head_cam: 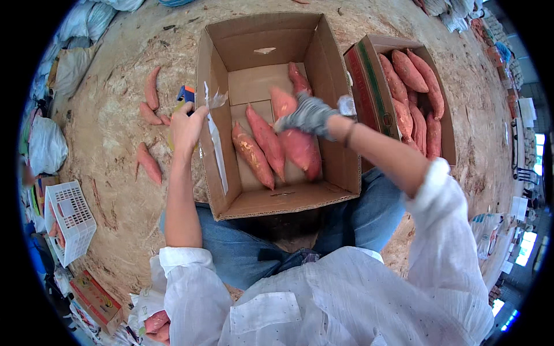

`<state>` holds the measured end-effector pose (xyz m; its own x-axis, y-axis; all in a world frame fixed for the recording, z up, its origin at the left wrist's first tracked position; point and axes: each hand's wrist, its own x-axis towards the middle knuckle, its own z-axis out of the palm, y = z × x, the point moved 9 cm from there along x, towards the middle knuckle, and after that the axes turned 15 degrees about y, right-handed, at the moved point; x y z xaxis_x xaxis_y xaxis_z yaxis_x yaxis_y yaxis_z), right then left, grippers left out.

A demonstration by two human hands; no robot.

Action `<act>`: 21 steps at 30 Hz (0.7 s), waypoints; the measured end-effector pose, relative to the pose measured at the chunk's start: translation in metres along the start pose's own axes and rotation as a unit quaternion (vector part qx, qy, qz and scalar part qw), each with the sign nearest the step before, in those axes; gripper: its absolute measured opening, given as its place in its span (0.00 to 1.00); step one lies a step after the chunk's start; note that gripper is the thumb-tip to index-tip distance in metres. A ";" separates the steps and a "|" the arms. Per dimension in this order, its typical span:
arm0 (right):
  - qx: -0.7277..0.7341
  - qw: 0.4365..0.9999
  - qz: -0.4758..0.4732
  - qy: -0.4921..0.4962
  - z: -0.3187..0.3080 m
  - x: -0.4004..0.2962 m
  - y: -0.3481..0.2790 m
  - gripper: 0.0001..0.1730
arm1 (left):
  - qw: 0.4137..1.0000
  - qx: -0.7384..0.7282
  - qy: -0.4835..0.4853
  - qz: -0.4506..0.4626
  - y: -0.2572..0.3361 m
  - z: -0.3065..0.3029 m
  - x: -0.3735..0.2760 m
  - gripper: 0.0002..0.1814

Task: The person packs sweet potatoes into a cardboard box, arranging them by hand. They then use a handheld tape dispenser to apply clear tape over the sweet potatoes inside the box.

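My right hand (308, 116), in a grey knitted glove, reaches into an open cardboard box (279, 205) between my knees. It grips a motion-blurred sweet potato (284, 103); the glove covers its middle. Below the glove lies more red sweet potato (298, 149); whether it is the same root, I cannot tell. Two sweet potatoes (265, 140) (253, 156) lie side by side on the box floor, and another (298, 78) sits against the far right. My bare left hand (188, 125) is at the left rim, by a blue and orange tape dispenser (186, 94); its grip is unclear.
A second carton (372, 86) on the right holds several sweet potatoes (409, 71). Loose sweet potatoes (149, 163) lie on the dirty floor (117, 129) at left. Farther left stand a white plastic crate (71, 220), a red-brown carton (96, 300) and white sacks (46, 140).
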<state>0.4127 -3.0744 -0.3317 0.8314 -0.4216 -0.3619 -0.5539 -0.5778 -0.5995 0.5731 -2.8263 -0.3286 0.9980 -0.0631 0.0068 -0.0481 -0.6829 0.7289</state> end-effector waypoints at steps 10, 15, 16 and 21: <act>-0.070 0.983 -0.120 -0.123 0.124 0.028 0.084 0.39 | 0.999 0.043 -0.020 0.010 0.015 0.004 -0.007 0.22; -0.040 0.998 -0.032 0.034 0.086 0.101 0.102 0.29 | 0.997 0.070 -0.013 0.006 0.019 0.001 -0.007 0.22; -0.048 0.997 -0.055 -0.002 0.105 0.104 0.105 0.29 | 0.997 0.076 -0.013 0.004 0.018 0.001 -0.006 0.22; -0.090 0.991 -0.087 -0.036 0.167 0.095 0.102 0.28 | 0.999 0.043 -0.009 0.012 0.010 0.002 0.002 0.22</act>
<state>0.4419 -3.0569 -0.5465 0.9123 -0.2581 -0.3180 -0.3957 -0.7558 -0.5217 0.5741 -2.8348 -0.3227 0.9957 -0.0921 0.0111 -0.0760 -0.7416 0.6665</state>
